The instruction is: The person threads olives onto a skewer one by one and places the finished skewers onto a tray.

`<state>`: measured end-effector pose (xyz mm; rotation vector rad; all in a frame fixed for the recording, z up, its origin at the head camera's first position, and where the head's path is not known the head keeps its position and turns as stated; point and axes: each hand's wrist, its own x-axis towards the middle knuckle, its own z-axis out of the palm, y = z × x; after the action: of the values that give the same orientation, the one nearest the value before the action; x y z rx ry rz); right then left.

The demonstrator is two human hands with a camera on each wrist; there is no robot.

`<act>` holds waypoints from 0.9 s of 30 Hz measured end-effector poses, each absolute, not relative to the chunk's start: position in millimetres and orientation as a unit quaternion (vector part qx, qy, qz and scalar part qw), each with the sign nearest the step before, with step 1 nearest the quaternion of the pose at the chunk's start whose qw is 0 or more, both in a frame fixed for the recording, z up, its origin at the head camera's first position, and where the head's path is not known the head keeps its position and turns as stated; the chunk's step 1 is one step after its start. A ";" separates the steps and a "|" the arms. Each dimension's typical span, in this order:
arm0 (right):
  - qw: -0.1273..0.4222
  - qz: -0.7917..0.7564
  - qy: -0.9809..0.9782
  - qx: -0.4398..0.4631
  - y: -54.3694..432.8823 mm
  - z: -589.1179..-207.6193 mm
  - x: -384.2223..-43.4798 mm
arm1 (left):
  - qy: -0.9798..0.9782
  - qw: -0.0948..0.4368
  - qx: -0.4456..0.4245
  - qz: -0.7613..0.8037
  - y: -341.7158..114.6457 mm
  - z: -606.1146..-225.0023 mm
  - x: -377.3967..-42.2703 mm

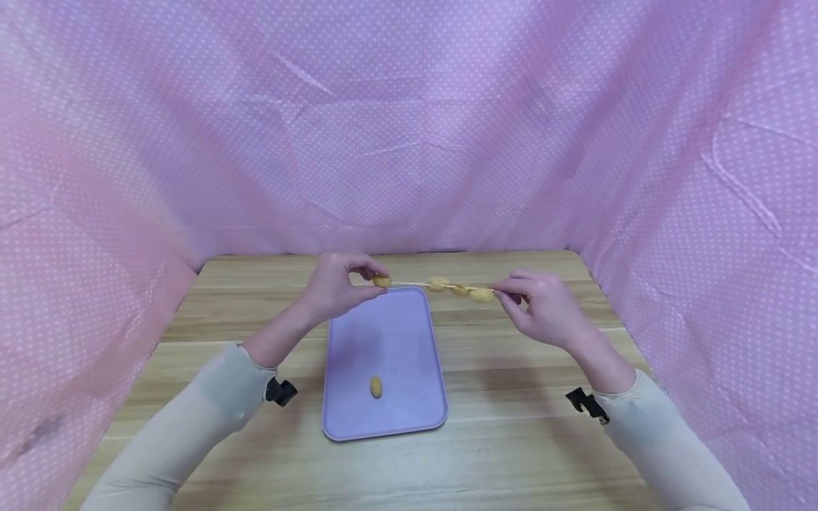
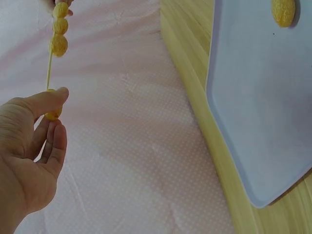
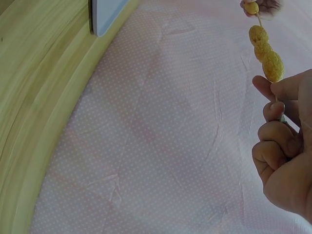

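Above the far part of the table, my left hand [image 1: 339, 287] pinches a yellow, wrinkled oval piece of food [image 2: 53, 115] between thumb and fingers. That piece is at one end of a thin skewer [image 1: 410, 284]; whether the tip has gone through it is hidden. My right hand [image 1: 543, 309] pinches the skewer's other end, its last fingers curled in. Between the hands, three similar yellow pieces [image 3: 263, 51] are threaded close together near my right fingertips, with bare stick to their left. Another yellow oval piece [image 1: 375, 387] lies on the lilac tray [image 1: 409, 341].
Under the tray is a wooden table [image 1: 511, 440]. A pink dotted cloth [image 1: 409, 128] hangs around its back and both sides. Black buckles [image 1: 281, 392] are at the cuffs of the pale sleeves.
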<state>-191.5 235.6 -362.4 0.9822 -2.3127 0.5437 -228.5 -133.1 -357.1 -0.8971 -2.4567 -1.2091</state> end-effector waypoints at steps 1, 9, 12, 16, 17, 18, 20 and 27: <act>0.281 0.203 -0.864 0.365 234.6 -362.3 -191.2 | -0.844 0.129 -0.312 -0.417 -131.8 -356.7 -227.6; 0.280 0.200 -0.864 0.367 227.7 -361.8 -188.1 | -0.839 0.146 -0.318 -0.417 -128.3 -358.1 -226.8; 0.278 0.201 -0.864 0.369 226.3 -362.1 -188.0 | -0.836 0.143 -0.321 -0.422 -127.8 -358.1 -227.1; 0.275 0.202 -0.862 0.374 225.2 -362.5 -189.2 | -0.836 0.141 -0.323 -0.420 -127.2 -359.1 -228.6; 0.275 0.202 -0.862 0.374 224.9 -362.6 -189.5 | -0.836 0.143 -0.325 -0.418 -126.9 -359.4 -228.9; 0.274 0.202 -0.862 0.375 224.6 -362.6 -189.8 | -0.835 0.145 -0.328 -0.417 -126.6 -359.4 -229.0; 0.270 0.204 -0.863 0.375 224.0 -362.7 -190.3 | -0.834 0.147 -0.333 -0.415 -126.2 -359.9 -229.6; 0.262 0.205 -0.863 0.379 222.2 -363.0 -191.3 | -0.836 0.138 -0.344 -0.404 -125.8 -361.9 -230.7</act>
<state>-191.3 222.2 -363.0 1.0254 -2.3366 0.5558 -230.7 -125.8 -361.9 -0.9937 -2.4195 -1.1690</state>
